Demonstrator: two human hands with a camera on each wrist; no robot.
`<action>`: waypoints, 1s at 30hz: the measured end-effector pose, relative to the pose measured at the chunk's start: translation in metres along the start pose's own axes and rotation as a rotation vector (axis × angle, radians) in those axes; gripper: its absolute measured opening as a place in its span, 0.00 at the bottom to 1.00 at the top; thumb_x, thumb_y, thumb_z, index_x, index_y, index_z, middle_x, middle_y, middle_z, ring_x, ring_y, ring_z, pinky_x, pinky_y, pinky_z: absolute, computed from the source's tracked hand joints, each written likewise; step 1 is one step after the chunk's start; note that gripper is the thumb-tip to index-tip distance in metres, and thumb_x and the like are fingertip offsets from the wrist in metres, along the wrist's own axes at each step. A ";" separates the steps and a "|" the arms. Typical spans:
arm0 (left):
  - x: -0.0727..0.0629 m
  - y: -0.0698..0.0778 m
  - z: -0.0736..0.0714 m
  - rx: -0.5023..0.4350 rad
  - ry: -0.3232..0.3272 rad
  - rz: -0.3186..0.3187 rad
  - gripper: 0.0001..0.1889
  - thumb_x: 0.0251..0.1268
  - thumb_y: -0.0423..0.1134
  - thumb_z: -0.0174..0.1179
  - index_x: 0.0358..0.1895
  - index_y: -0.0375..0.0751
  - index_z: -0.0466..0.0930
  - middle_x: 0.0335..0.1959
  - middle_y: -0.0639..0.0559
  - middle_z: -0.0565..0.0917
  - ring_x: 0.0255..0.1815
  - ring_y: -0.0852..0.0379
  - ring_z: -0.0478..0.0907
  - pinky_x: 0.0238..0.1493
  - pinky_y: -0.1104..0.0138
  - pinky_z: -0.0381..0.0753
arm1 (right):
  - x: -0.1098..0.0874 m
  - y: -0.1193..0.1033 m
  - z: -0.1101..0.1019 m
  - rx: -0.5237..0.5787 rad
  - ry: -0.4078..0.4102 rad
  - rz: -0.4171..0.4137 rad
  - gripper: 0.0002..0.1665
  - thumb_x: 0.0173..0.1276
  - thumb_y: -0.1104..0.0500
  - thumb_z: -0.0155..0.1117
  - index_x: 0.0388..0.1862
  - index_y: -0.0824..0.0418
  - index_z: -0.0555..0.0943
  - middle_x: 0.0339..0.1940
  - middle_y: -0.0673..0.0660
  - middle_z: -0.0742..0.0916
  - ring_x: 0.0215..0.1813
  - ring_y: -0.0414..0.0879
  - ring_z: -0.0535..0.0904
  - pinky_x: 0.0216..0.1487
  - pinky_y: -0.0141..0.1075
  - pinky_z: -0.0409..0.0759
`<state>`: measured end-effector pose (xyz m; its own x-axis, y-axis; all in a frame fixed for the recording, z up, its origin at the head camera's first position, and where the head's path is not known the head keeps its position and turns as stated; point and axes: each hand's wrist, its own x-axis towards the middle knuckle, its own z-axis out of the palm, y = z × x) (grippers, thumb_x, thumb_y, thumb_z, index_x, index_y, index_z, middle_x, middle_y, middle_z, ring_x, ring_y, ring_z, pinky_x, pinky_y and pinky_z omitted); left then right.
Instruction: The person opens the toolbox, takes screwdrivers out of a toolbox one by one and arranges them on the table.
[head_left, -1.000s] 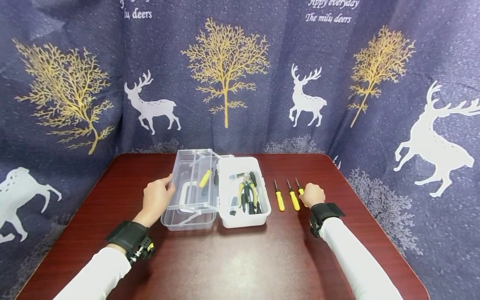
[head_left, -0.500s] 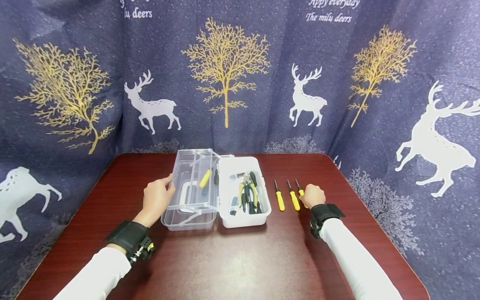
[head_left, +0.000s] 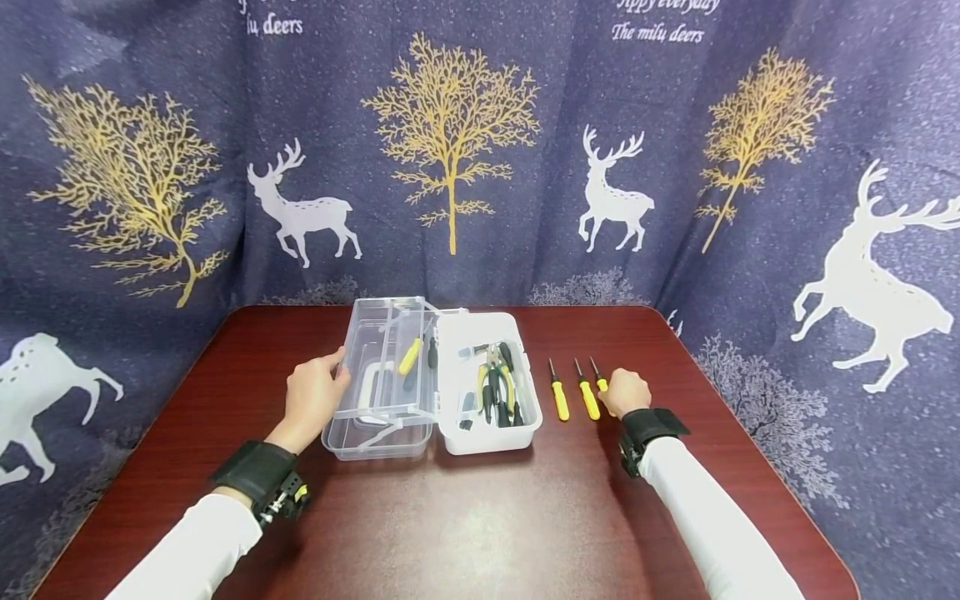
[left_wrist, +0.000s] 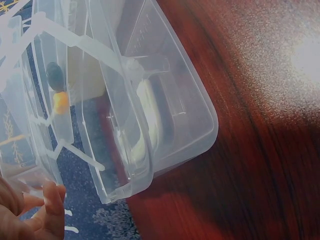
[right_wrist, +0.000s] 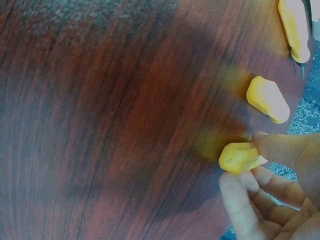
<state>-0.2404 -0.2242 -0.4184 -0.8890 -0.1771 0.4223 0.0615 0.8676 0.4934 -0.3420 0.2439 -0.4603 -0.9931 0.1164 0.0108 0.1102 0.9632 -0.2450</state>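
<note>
My left hand (head_left: pixel 315 392) pinches the outer edge of a clear plastic tray (head_left: pixel 365 333), the upper part of an opened toolbox. In the left wrist view, curled fingers (left_wrist: pixel 52 205) meet the tray's edge at bottom left. A yellow-handled screwdriver (head_left: pixel 409 357) lies in this tray. My right hand (head_left: pixel 627 392) grips the rightmost of three yellow screwdrivers on the table; the right wrist view has its handle (right_wrist: pixel 235 158) between thumb and fingers. The middle screwdriver (head_left: pixel 588 400) and left screwdriver (head_left: pixel 560 400) lie just beside it, shafts pointing away.
The toolbox's white base (head_left: pixel 487 444) stands centrally, holding pliers (head_left: pixel 495 379) and several dark-handled tools. Its clear lid (head_left: pixel 375 450) lies open beneath the tray. A dark red table (head_left: pixel 480 525) carries everything, with a deer-patterned curtain (head_left: pixel 495 275) behind its far edge.
</note>
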 end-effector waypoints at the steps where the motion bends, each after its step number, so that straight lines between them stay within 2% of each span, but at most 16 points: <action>1: 0.000 0.000 0.000 -0.002 -0.003 -0.001 0.20 0.60 0.32 0.55 0.56 0.32 0.79 0.37 0.32 0.86 0.17 0.51 0.66 0.18 0.66 0.62 | -0.001 0.000 0.000 0.001 -0.001 0.002 0.16 0.57 0.53 0.68 0.24 0.66 0.80 0.35 0.70 0.87 0.37 0.66 0.83 0.33 0.53 0.81; 5: 0.000 0.001 0.000 -0.009 -0.008 -0.005 0.20 0.60 0.32 0.55 0.56 0.32 0.79 0.33 0.32 0.86 0.16 0.53 0.64 0.17 0.67 0.61 | -0.003 0.000 -0.001 0.005 -0.003 0.010 0.16 0.57 0.53 0.67 0.23 0.66 0.79 0.34 0.69 0.87 0.37 0.66 0.83 0.32 0.52 0.80; 10: 0.000 0.001 0.000 -0.012 -0.012 -0.006 0.20 0.60 0.32 0.55 0.57 0.32 0.79 0.38 0.31 0.85 0.15 0.53 0.63 0.17 0.66 0.60 | -0.003 0.002 0.000 0.003 -0.009 0.019 0.17 0.57 0.52 0.67 0.24 0.66 0.79 0.36 0.70 0.87 0.39 0.66 0.83 0.32 0.52 0.80; 16: 0.001 0.000 0.001 0.000 -0.010 -0.001 0.20 0.60 0.33 0.55 0.56 0.32 0.79 0.43 0.30 0.84 0.17 0.51 0.66 0.19 0.66 0.62 | -0.002 0.003 0.000 -0.003 -0.018 0.015 0.17 0.58 0.51 0.66 0.26 0.66 0.81 0.33 0.68 0.87 0.36 0.64 0.82 0.29 0.49 0.79; 19: 0.001 0.000 0.001 -0.004 -0.017 -0.004 0.20 0.61 0.33 0.55 0.57 0.32 0.79 0.41 0.30 0.85 0.17 0.51 0.66 0.18 0.66 0.62 | 0.001 0.005 0.002 -0.003 -0.014 0.017 0.19 0.59 0.49 0.65 0.25 0.66 0.81 0.32 0.68 0.87 0.35 0.63 0.82 0.28 0.49 0.78; 24: 0.001 0.000 0.000 0.005 -0.005 0.001 0.20 0.60 0.33 0.55 0.56 0.33 0.79 0.43 0.31 0.85 0.17 0.50 0.68 0.19 0.63 0.65 | 0.005 0.008 -0.001 0.013 0.029 0.011 0.22 0.60 0.48 0.61 0.26 0.67 0.82 0.35 0.72 0.87 0.38 0.67 0.83 0.30 0.53 0.79; 30: 0.000 0.001 -0.001 -0.001 -0.015 -0.007 0.20 0.61 0.33 0.55 0.57 0.33 0.79 0.36 0.31 0.85 0.16 0.52 0.64 0.17 0.66 0.62 | 0.008 0.002 -0.013 0.030 0.041 0.004 0.22 0.62 0.49 0.59 0.28 0.69 0.82 0.37 0.73 0.86 0.39 0.68 0.83 0.30 0.53 0.80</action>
<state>-0.2401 -0.2243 -0.4168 -0.8960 -0.1766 0.4074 0.0552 0.8661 0.4969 -0.3497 0.2496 -0.4478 -0.9902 0.1308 0.0489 0.1127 0.9551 -0.2741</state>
